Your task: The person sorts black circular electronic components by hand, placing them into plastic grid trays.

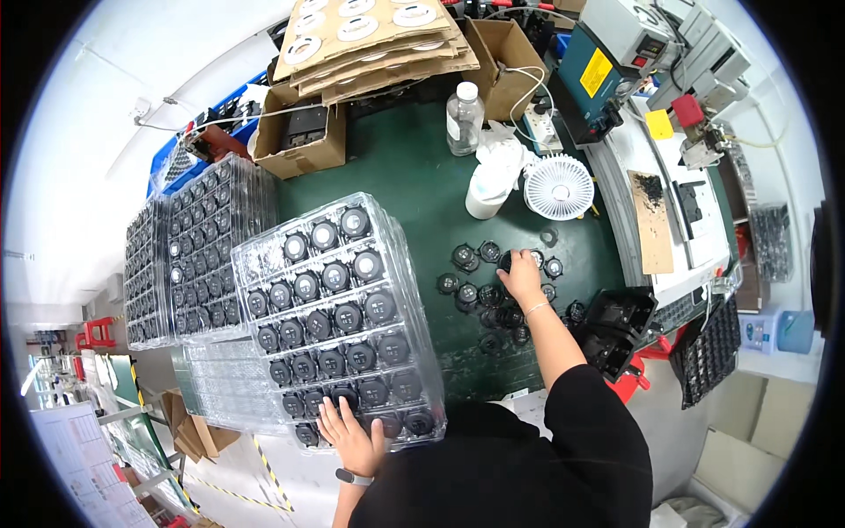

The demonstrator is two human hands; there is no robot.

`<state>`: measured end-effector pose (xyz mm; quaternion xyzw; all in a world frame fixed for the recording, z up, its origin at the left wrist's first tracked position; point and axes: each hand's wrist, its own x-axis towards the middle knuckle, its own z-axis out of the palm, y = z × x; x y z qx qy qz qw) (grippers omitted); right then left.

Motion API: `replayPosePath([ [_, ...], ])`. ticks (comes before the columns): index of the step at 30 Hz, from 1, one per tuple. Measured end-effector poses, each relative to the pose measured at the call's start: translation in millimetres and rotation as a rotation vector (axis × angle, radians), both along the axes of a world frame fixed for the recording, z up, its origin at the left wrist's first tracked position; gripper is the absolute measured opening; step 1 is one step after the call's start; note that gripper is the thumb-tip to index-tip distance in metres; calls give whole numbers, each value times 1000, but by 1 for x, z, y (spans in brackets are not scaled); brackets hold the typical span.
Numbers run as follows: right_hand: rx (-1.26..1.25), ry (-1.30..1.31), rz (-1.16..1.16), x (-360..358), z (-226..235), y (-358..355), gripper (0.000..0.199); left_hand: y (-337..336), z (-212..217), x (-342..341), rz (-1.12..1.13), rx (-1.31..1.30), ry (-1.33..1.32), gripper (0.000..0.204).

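Left hand (352,437): lay flat, fingers spread, on the near edge of the clear tray (339,317) at lower centre, gripping nothing.
Right hand (521,275): reached to centre right, fingers closed over one black round part (509,260).
Tray: nearly every pocket filled.
Loose parts (480,295): a scatter remained on the green mat (414,176).
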<state>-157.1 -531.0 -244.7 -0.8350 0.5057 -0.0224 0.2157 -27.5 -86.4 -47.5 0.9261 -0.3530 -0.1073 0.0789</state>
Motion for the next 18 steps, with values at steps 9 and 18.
replayPosePath([
  [9,52,-36,23,0,9,-6,60,-16,174,31,-713,-448,301,69],
  [18,-3,41,165,58,14,-11,60,-84,214,18,-1334,-1445,105,16],
])
